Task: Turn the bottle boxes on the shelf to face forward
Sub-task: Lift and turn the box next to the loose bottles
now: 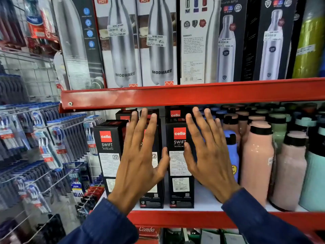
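Observation:
Three black Cello Swift bottle boxes stand upright in a row on the white lower shelf (207, 201). The left box (108, 152) and the right box (178, 166) show their label sides with red logos and printed stickers. The middle box (154, 191) is mostly hidden behind my left hand (139, 159), which is spread flat with fingers apart in front of it. My right hand (209, 152) is also spread open, just right of the right box, holding nothing. More black Cello boxes (175, 114) stand behind the front row.
Pink bottles (256, 159), a blue bottle (233, 155) and mint bottles (314, 173) crowd the shelf to the right. The red upper shelf edge (193, 95) hangs just above my fingertips, carrying tall Modware boxes (123, 50). Toothbrush packs (44, 138) hang on hooks at left.

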